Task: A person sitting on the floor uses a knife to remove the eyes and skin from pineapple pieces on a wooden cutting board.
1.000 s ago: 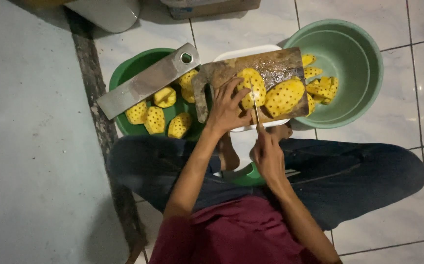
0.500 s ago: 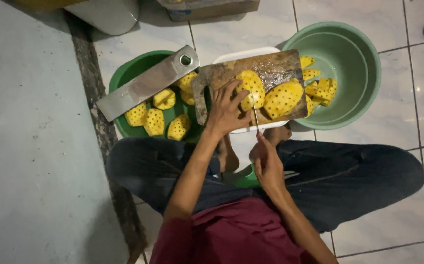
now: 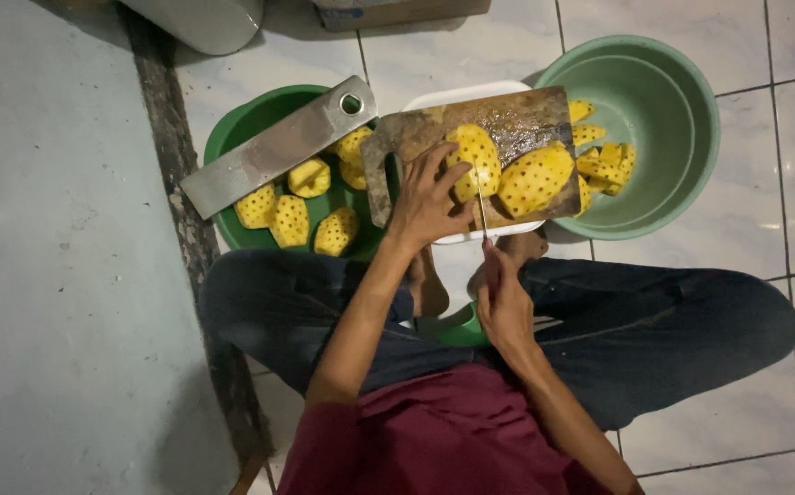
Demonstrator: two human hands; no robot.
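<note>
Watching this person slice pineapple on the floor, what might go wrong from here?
The left hand presses the pineapple piece right beside the knife held by the right hand, so a slip might nick the fingers. The wet-looking cutting board rests on a white tub and overhangs it, so it may tip. The metal bar lying across the dark green basin could slide off.
</note>
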